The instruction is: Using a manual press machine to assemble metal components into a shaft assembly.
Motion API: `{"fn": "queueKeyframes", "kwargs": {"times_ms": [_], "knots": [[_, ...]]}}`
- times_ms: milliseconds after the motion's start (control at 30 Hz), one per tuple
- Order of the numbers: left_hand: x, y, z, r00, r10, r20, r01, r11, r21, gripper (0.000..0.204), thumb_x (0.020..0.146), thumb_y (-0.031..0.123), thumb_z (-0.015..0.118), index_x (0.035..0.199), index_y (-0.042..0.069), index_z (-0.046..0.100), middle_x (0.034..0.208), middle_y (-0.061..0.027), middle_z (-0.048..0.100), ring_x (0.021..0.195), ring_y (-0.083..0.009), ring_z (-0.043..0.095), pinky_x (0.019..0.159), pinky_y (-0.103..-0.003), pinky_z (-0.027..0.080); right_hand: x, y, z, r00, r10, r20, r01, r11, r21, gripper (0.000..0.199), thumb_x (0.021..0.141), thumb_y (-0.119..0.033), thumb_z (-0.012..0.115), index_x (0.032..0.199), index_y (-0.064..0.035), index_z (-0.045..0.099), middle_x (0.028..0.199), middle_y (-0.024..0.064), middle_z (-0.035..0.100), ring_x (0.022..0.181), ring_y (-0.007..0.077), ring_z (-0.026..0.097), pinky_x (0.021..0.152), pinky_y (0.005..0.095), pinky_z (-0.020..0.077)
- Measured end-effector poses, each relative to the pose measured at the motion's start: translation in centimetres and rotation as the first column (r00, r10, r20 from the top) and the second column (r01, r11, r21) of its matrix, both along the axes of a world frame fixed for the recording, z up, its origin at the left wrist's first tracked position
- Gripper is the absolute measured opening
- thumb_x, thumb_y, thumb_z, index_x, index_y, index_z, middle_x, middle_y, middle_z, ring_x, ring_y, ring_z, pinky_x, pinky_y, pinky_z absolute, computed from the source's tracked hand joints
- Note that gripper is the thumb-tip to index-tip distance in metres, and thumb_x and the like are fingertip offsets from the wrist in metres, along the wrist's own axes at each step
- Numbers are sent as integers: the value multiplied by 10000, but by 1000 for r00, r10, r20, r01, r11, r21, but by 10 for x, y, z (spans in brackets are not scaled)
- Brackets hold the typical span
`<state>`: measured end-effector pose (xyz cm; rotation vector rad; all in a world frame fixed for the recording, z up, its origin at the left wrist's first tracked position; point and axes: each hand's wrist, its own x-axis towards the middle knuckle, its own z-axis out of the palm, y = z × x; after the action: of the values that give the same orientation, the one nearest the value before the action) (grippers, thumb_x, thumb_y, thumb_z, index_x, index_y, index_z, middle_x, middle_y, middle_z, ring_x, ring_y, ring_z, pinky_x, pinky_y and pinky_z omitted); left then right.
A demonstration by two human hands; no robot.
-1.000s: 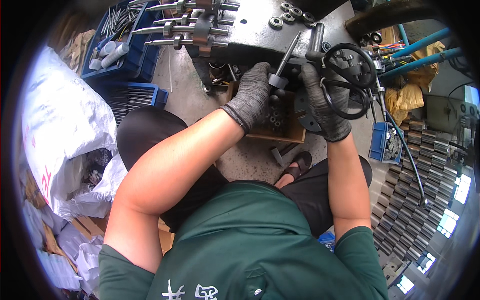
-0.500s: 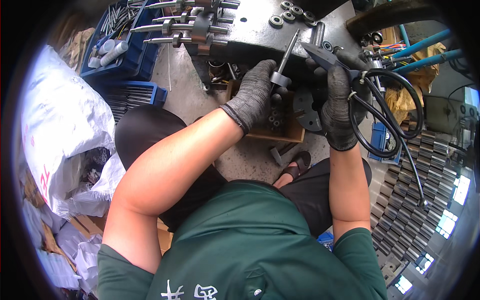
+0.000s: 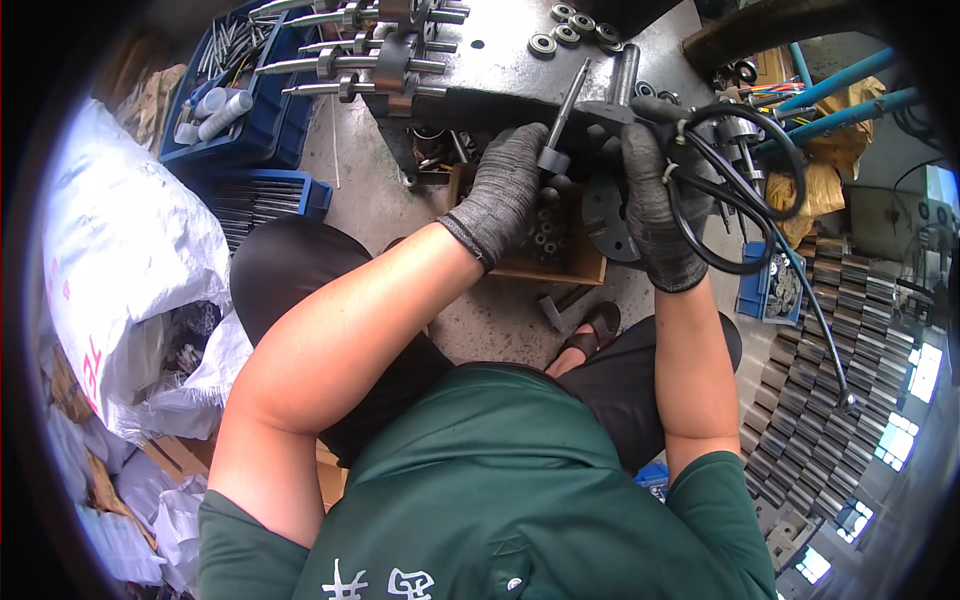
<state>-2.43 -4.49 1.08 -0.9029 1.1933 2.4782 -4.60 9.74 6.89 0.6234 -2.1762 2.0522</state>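
Note:
My left hand, in a grey knit glove, is closed around a steel shaft with a thick collar. The shaft's thin end points up and away, toward the metal bench. My right hand, gloved alike, is closed on a dark, flat, pointed tool, its tip close to the shaft. Black cable loops, bound with white ties, hang at the right hand, and one cable end dangles lower right. The fingertips of the right hand are partly hidden.
On the metal bench lie several ring bearings and a short cylinder; collared shafts rest at its left. A wooden box of rings stands below. Blue bins sit left, stacked metal cylinders right.
My right hand and its tool have moved slightly left, bringing the tool's tip nearer the shaft. The cable loops have swung left. The left hand with the shaft has barely shifted.

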Motion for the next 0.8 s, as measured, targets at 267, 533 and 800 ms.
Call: {"fn": "queueKeyframes", "kwargs": {"times_ms": [267,533,800], "knots": [[0,-1,-1,998,-37,-53,33,996,-81,297,1024,349,506,1173,106,591,933,-62,637,671,-137,628,549,-250,519,-6,6,-3,997,39,-62,-28,985,170,252,1008,-102,639,1239,-10,599,1055,108,713,940,147,691,833,285,562],[5,-3,-2,992,-84,-95,75,992,-101,313,1041,354,487,1208,103,572,977,-71,631,727,-137,645,578,-255,533,-12,1,-2,911,137,-388,74,873,482,133,982,-76,647,1091,-2,667,916,108,725,881,160,704,761,286,566],[0,-1,-2,990,-82,-118,67,990,-126,319,1042,355,487,1210,95,566,979,-77,632,700,-146,641,558,-250,520,-14,7,-6,921,161,-354,80,813,576,248,988,-79,632,1225,-14,600,979,92,718,873,144,678,800,298,564]]}}
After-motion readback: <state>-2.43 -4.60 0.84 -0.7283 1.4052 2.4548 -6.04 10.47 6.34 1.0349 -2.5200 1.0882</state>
